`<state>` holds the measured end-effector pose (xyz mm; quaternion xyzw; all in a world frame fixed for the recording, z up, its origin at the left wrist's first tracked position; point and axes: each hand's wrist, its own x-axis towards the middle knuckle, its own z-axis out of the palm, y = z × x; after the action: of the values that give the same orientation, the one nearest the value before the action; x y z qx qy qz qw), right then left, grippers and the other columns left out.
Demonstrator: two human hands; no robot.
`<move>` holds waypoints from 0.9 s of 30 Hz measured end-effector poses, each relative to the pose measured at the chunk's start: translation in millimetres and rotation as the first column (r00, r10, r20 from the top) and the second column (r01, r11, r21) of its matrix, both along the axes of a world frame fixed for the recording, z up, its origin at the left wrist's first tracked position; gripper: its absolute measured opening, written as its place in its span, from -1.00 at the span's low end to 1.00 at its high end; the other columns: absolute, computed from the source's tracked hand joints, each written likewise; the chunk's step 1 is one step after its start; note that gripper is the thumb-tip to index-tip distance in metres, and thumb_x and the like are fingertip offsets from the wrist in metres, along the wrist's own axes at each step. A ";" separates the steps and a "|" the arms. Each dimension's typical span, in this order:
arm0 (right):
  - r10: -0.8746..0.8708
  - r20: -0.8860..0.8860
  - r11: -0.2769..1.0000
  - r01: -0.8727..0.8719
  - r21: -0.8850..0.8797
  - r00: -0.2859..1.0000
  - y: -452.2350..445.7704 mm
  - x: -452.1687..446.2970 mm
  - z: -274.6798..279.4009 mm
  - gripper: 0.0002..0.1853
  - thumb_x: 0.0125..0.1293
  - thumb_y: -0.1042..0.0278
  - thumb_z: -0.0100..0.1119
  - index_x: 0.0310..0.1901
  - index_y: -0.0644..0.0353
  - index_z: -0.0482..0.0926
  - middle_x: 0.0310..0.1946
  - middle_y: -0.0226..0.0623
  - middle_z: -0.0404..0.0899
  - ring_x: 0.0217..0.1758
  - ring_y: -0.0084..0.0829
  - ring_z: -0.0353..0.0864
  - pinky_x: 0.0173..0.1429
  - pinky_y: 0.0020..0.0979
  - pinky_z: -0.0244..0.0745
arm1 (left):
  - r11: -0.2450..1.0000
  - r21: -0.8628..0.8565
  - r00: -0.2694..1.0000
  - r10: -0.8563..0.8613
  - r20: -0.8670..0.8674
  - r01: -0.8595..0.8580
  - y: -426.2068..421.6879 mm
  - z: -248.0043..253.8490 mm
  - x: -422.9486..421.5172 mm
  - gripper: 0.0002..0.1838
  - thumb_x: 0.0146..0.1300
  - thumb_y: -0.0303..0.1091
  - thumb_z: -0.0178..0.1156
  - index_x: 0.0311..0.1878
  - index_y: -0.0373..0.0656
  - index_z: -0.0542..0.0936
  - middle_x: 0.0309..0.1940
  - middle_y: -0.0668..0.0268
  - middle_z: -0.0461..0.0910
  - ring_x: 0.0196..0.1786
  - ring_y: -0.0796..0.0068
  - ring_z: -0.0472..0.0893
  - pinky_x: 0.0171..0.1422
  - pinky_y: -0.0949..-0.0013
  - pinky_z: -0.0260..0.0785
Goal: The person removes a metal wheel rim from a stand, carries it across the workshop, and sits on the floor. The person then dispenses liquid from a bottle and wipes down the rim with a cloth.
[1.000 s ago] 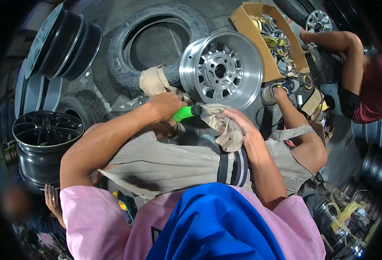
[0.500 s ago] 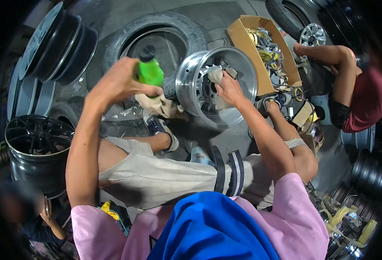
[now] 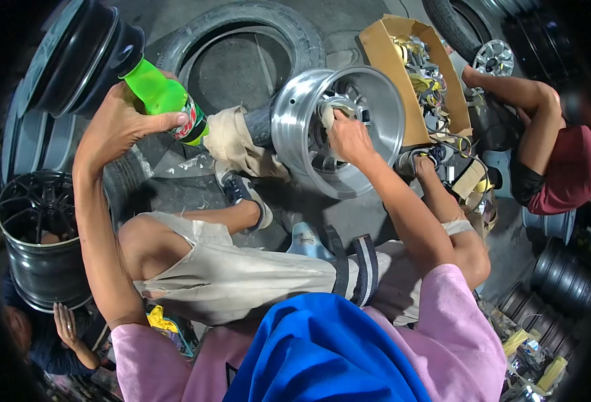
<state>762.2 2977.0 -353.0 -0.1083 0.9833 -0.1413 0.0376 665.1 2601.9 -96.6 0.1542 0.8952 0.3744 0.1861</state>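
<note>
- Left hand: fingers grasp a tilted green plastic bottle with a black end; the fingertips behind it are hidden and its label is partly covered.
- Right hand: fingers curl onto a small pale cloth, mostly hidden beneath them, against the spoked face of a silver metal wheel.
- Silver wheel: between a beige crumpled cloth and an open brown cardboard box, whose jumbled contents are hard to identify.
- Another person's hand: beside a black multi-spoke wheel; the dark edge obscures that person's body.
</note>
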 end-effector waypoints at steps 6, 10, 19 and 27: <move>0.218 0.131 0.967 -0.232 0.104 0.967 4.3 12.9 -3.7 -0.75 0.34 0.35 0.15 -0.06 0.32 0.63 -0.25 0.04 0.74 -0.28 0.11 0.77 -0.12 0.00 0.70 | 0.999 -0.032 0.998 0.031 0.053 -0.029 -3.3 -1.5 -6.8 -0.37 0.09 -0.19 0.63 0.16 -0.28 0.60 -0.06 0.29 0.70 -0.02 0.50 0.66 0.14 0.35 0.54; -0.200 0.058 0.979 0.203 -0.037 0.978 16.1 -23.3 -18.0 -0.66 0.34 0.29 0.18 0.06 0.29 0.64 -0.30 0.11 0.73 -0.20 0.16 0.76 -0.04 0.09 0.67 | 1.000 0.019 0.998 0.024 0.064 -0.025 0.1 1.4 -1.9 -0.38 0.10 -0.26 0.61 0.17 -0.29 0.57 -0.07 0.33 0.66 0.01 0.50 0.62 0.20 0.34 0.49; -0.441 0.429 0.775 0.576 -0.261 0.788 96.0 33.1 -77.4 -0.64 0.34 0.17 0.19 -0.04 0.29 0.71 -0.12 0.18 0.72 0.10 0.15 0.69 0.25 0.02 0.54 | 1.000 0.018 0.999 -0.018 0.037 0.018 -8.7 -4.2 -7.5 -0.39 0.13 -0.28 0.60 0.20 -0.29 0.57 -0.03 0.30 0.67 0.05 0.51 0.63 0.23 0.35 0.51; -0.178 0.394 0.972 0.223 -0.071 0.902 35.5 70.9 -47.7 -0.67 0.27 0.20 0.24 -0.08 0.29 0.71 -0.06 0.17 0.72 0.06 0.16 0.70 0.19 0.01 0.59 | 0.998 0.020 0.997 -0.058 0.044 0.057 4.5 -0.6 -5.9 -0.38 0.13 -0.25 0.61 0.20 -0.29 0.57 0.00 0.28 0.68 0.07 0.47 0.65 0.25 0.31 0.53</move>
<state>833.1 3012.5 -400.7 0.0213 0.9529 -0.2187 0.2089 659.2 2606.4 -97.2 0.1734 0.8825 0.3807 0.2150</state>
